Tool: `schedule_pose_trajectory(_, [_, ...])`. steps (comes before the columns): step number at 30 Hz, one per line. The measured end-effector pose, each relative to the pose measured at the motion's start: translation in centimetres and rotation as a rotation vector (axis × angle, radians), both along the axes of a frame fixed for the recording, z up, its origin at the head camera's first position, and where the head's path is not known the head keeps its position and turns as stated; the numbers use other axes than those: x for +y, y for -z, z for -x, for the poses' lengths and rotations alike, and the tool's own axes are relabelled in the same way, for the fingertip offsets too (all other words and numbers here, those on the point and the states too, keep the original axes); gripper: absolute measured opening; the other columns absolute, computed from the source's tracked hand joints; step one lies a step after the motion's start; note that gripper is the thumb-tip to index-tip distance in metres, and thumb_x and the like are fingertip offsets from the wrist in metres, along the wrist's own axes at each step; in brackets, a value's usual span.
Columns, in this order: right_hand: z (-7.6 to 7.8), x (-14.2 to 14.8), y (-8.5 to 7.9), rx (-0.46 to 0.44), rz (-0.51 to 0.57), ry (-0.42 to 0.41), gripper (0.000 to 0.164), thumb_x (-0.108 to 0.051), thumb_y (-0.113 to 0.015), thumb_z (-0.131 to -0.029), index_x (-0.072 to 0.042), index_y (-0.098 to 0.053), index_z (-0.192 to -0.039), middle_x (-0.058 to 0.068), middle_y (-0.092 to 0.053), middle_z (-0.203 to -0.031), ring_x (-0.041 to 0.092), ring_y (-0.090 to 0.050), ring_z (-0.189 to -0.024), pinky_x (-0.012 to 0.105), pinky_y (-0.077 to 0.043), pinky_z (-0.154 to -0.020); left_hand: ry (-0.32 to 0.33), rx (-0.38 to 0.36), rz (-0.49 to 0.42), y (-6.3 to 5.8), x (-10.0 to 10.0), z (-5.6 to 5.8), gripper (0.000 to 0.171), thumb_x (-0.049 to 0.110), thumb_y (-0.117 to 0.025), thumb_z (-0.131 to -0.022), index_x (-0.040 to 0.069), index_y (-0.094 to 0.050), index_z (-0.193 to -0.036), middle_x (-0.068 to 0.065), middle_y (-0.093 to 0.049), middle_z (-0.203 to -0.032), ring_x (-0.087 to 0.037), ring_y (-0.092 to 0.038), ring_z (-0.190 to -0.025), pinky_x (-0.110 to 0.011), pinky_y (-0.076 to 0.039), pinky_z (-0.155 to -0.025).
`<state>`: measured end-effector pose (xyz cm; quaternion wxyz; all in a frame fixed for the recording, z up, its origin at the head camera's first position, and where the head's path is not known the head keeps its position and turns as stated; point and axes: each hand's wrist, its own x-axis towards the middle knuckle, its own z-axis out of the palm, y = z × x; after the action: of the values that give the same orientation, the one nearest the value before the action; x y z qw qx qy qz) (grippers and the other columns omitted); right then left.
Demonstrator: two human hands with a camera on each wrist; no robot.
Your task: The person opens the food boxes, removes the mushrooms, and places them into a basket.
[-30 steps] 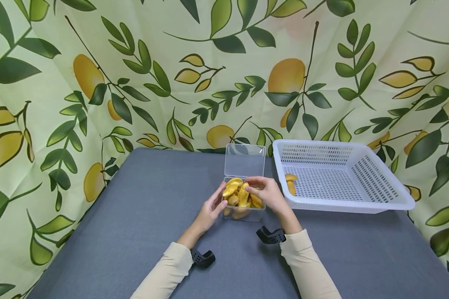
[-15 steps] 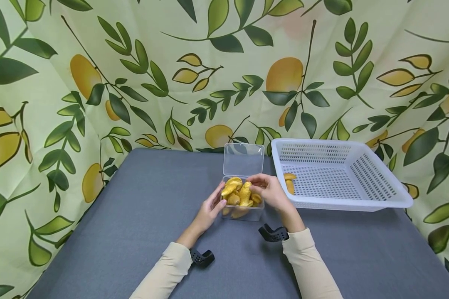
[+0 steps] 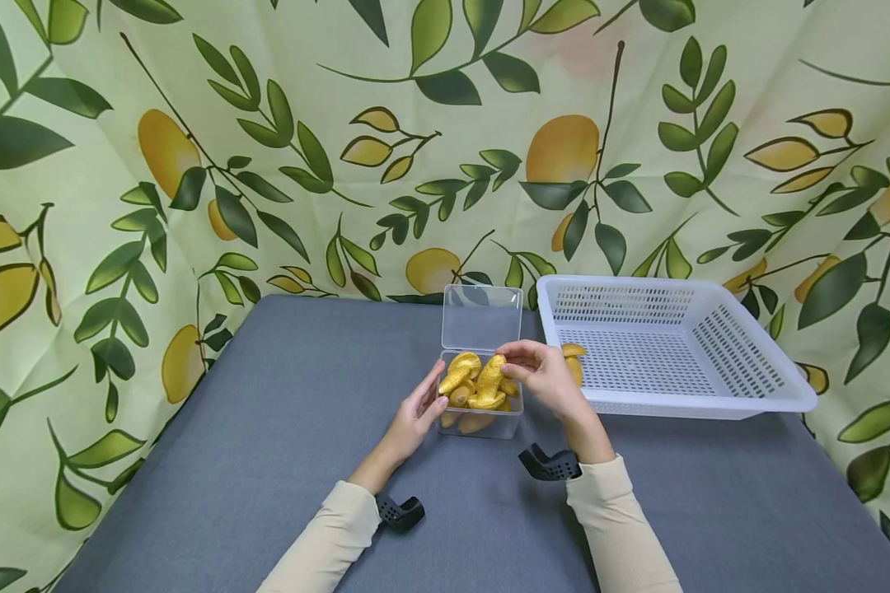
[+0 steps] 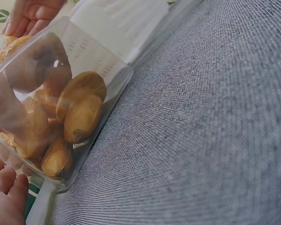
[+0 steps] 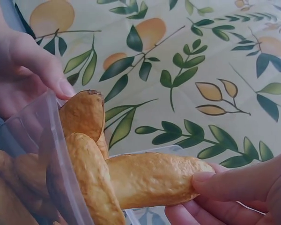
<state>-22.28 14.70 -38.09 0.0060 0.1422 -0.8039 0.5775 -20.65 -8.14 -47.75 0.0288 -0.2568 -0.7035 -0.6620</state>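
Note:
A clear plastic box (image 3: 510, 425) full of yellow-brown mushrooms (image 4: 82, 117) stands on the table, its hinged lid (image 3: 482, 317) up at the back. My right hand (image 3: 545, 377) pinches the stem of a mushroom (image 5: 154, 180) between thumb and fingers. That mushroom lies at the top of the pile, its cap toward the box's front wall in the head view. Along the box's left side rests my left hand (image 3: 415, 416), fingers fairly straight and thumb near the front corner. The lower mushrooms show through the clear wall.
To the right of the box, a white perforated plastic basket (image 3: 712, 403) stands close by. Inside its left end lies a mushroom (image 3: 573, 350), partly covered by the right hand in the head view. A leaf-and-fruit patterned cloth (image 3: 430, 165) hangs behind the grey table (image 3: 289, 395).
My right hand has shifted slightly right, and the stem of the pinched mushroom has tipped to the right with it. The left hand stays at the box's side.

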Motion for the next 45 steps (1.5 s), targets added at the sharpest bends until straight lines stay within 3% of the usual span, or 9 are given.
schedule_pose_trajectory(10, [-0.6, 0.8, -1.2, 0.018, 0.066, 0.074, 0.028, 0.004, -0.066, -0.086, 0.015, -0.062, -0.112, 0.033, -0.066, -0.110, -0.002, -0.065, -0.085, 0.007, -0.054, -0.077, 0.012, 0.001, -0.016, 0.0, 0.1, 0.0, 0.057, 0.003, -0.047, -0.098, -0.011, -0.022, -0.148, -0.029, -0.015, -0.158, -0.039, -0.015, -0.146, -0.003, -0.020, -0.113])
schedule_pose_trajectory(14, [-0.8, 1.1, -1.6, 0.009, 0.116, 0.110, 0.030, 0.006, -0.066, -0.085, 0.015, -0.061, -0.113, 0.004, -0.073, -0.097, -0.006, -0.064, -0.083, 0.009, -0.055, -0.077, 0.015, -0.011, -0.018, 0.0, 0.0, 0.0, 0.058, 0.004, -0.047, -0.098, -0.009, -0.022, -0.149, -0.028, -0.014, -0.159, -0.039, -0.014, -0.147, -0.003, -0.020, -0.113])
schedule_pose_trajectory(17, [-0.8, 1.4, -1.7, 0.016, 0.174, 0.136, 0.031, 0.008, -0.065, -0.085, 0.017, -0.059, -0.114, -0.019, -0.068, -0.085, -0.008, -0.064, -0.080, 0.009, -0.055, -0.076, 0.017, -0.010, -0.014, 0.0, -0.1, -0.1, 0.058, 0.004, -0.047, -0.098, -0.009, -0.021, -0.149, -0.027, -0.014, -0.160, -0.039, -0.013, -0.147, -0.003, -0.019, -0.113])
schedule_pose_trajectory(19, [-0.7, 1.7, -1.8, 0.027, 0.218, 0.155, 0.032, 0.009, -0.064, -0.085, 0.019, -0.058, -0.114, -0.025, -0.066, -0.082, -0.008, -0.064, -0.079, 0.009, -0.056, -0.075, 0.017, -0.006, -0.012, 0.0, -0.1, -0.1, 0.058, 0.004, -0.046, -0.098, -0.008, -0.021, -0.149, -0.027, -0.014, -0.159, -0.039, -0.013, -0.147, -0.003, -0.019, -0.113])
schedule_pose_trajectory(23, [-0.7, 2.5, -1.9, 0.051, 0.299, 0.207, 0.028, 0.011, -0.064, -0.084, 0.016, -0.060, -0.111, -0.024, -0.068, -0.081, -0.007, -0.065, -0.077, 0.010, -0.056, -0.073, 0.015, 0.002, -0.007, 0.1, -0.1, 0.0, 0.058, 0.003, -0.046, -0.099, -0.008, -0.022, -0.149, -0.028, -0.014, -0.159, -0.040, -0.014, -0.147, -0.003, -0.019, -0.113])
schedule_pose_trajectory(26, [-0.7, 3.4, -1.9, 0.053, 0.346, 0.247, 0.021, 0.010, -0.065, -0.084, 0.000, -0.067, -0.102, -0.021, -0.070, -0.080, -0.005, -0.067, -0.075, 0.011, -0.057, -0.071, 0.011, 0.006, -0.001, 0.2, 0.0, 0.0, 0.058, 0.004, -0.046, -0.099, -0.009, -0.022, -0.149, -0.028, -0.015, -0.159, -0.040, -0.014, -0.146, -0.003, -0.019, -0.114])
schedule_pose_trajectory(31, [-0.9, 4.6, -2.1, 0.051, 0.423, 0.297, 0.031, 0.009, -0.066, -0.084, -0.021, -0.068, -0.088, -0.017, -0.071, -0.079, -0.003, -0.067, -0.072, 0.013, -0.058, -0.068, 0.003, 0.004, 0.013, 0.2, 0.0, 0.1, 0.057, 0.004, -0.046, -0.099, -0.008, -0.022, -0.150, -0.027, -0.015, -0.160, -0.032, -0.015, -0.148, -0.003, -0.019, -0.114])
schedule_pose_trajectory(38, [-0.7, 6.1, -2.6, 0.067, 0.544, 0.420, 0.034, 0.016, -0.062, -0.082, -0.018, -0.069, -0.082, -0.012, -0.071, -0.075, 0.000, -0.066, -0.070, 0.012, -0.057, -0.066, -0.008, 0.013, 0.022, -0.2, -0.1, 0.0, 0.057, 0.004, -0.046, -0.099, -0.008, -0.023, -0.149, -0.027, -0.016, -0.159, -0.032, -0.017, -0.148, -0.003, -0.020, -0.113])
schedule_pose_trajectory(45, [-0.6, 8.8, -2.5, -0.019, 0.488, 0.561, 0.026, 0.010, -0.064, -0.084, -0.015, -0.068, -0.087, -0.014, -0.068, -0.076, -0.001, -0.064, -0.071, 0.009, -0.056, -0.067, 0.001, -0.012, 0.019, 0.2, -0.1, 0.1, 0.058, 0.007, -0.047, -0.099, -0.002, -0.023, -0.151, -0.019, -0.017, -0.162, -0.031, -0.018, -0.150, -0.003, -0.020, -0.113])
